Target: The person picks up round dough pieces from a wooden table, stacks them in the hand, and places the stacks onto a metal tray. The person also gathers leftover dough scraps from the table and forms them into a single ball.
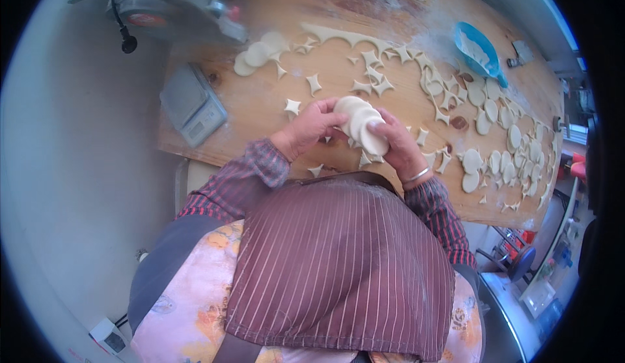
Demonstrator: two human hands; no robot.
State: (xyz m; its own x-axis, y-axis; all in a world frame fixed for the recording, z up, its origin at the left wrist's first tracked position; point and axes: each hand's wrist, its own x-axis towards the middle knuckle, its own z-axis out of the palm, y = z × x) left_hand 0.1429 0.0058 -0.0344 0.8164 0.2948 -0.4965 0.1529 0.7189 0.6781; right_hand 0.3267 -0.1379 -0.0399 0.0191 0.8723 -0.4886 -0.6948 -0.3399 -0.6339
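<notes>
Both hands hold a fanned stack of round dough discs (360, 122) over the wooden table (254, 114). My left hand (315, 123) grips the stack's upper left side. My right hand (401, 143), with a silver bangle at the wrist, has its thumb on the lowest disc. Star-shaped dough scraps (375, 75) lie beyond and around the hands. A few overlapping discs (258, 54) rest at the upper left. Many more dough discs (514, 137) are spread among cut scraps at the right.
A digital kitchen scale (194, 106) stands near the table's left edge, with a partly blurred machine (171, 18) beyond it. At the upper right is a blue scoop (478, 53) holding white powder. A stool (520, 261) stands below the table's right side.
</notes>
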